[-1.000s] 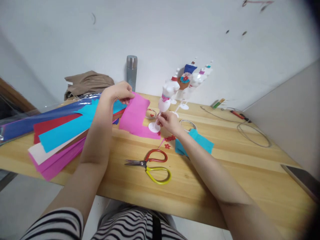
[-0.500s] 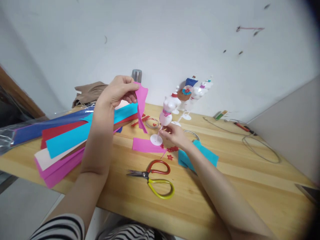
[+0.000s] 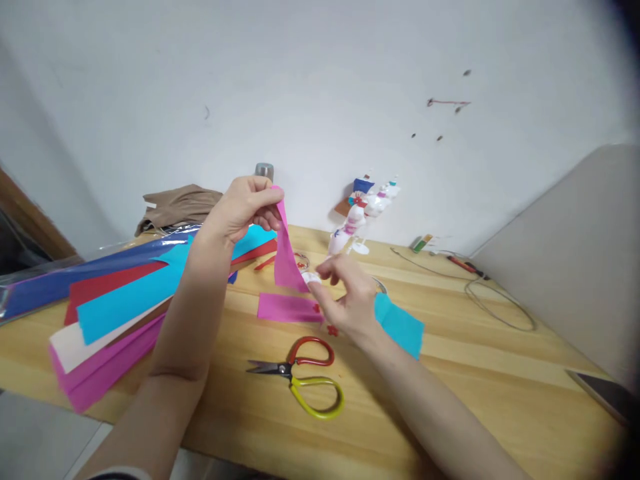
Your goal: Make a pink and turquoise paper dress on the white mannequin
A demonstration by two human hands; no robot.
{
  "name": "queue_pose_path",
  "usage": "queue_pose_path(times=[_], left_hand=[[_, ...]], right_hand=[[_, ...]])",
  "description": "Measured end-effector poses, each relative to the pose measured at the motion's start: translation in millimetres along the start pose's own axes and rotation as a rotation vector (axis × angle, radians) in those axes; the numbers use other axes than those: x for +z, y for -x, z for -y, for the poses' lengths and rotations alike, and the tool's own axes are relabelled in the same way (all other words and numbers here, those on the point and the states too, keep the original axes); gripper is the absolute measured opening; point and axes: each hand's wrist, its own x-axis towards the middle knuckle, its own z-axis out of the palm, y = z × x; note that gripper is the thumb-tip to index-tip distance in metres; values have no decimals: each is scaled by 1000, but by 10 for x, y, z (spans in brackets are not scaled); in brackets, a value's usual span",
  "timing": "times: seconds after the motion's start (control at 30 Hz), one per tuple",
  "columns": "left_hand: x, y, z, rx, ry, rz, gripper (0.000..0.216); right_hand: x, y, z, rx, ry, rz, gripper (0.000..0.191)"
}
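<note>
My left hand [image 3: 243,209] is raised above the table and pinches the top of a pink paper sheet [image 3: 286,253], which hangs down from it. My right hand [image 3: 345,300] is blurred by motion; its fingers reach to the lower edge of that sheet, next to the white base of a small white mannequin stand [image 3: 340,241]. Whether they grip anything I cannot make out. A strip of pink paper [image 3: 287,308] lies flat on the wooden table [image 3: 450,373] under my hands. Scissors [image 3: 300,373] with red and yellow handles lie nearer to me.
A stack of coloured paper sheets [image 3: 110,300] lies at the left. A turquoise piece [image 3: 400,325] lies by my right wrist. More dressed mannequin stands [image 3: 373,197], a metal flask [image 3: 264,171], brown cloth [image 3: 177,203] and a cable [image 3: 495,303] are at the back.
My left hand lifted the pink sheet off the table until it hangs upright. My right hand left the mannequin stand's stem and moved to the sheet's lower edge.
</note>
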Motion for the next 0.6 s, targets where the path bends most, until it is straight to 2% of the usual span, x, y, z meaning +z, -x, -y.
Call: queue_pose_path(times=[0.07, 0.13, 0.17, 0.2, 0.27, 0.33, 0.4, 0.6], left_hand=[[0, -17, 13, -14, -35, -15, 21], [-10, -40, 23, -18, -53, -39, 20], [-14, -50, 26, -17, -52, -48, 19], [-17, -58, 27, -19, -50, -53, 19], [-14, -65, 25, -32, -58, -53, 18], [-5, -58, 19, -44, -80, -45, 15], [6, -44, 13, -32, -105, -40, 12], [57, -13, -5, -26, -191, -16, 13]], right_hand=[[-46, -65, -252, 99, 42, -269, 27], [-104, -158, -601, 283, -130, -520, 23], [-123, -201, -781, 393, -309, -521, 20], [-131, -236, -948, 511, -504, -410, 23], [-109, -267, -1207, 595, -615, -254, 29], [-59, -243, -1343, 630, -687, -141, 34], [-12, -180, -1378, 657, -756, -92, 36], [91, 58, -1310, 858, -1014, -88, 28]])
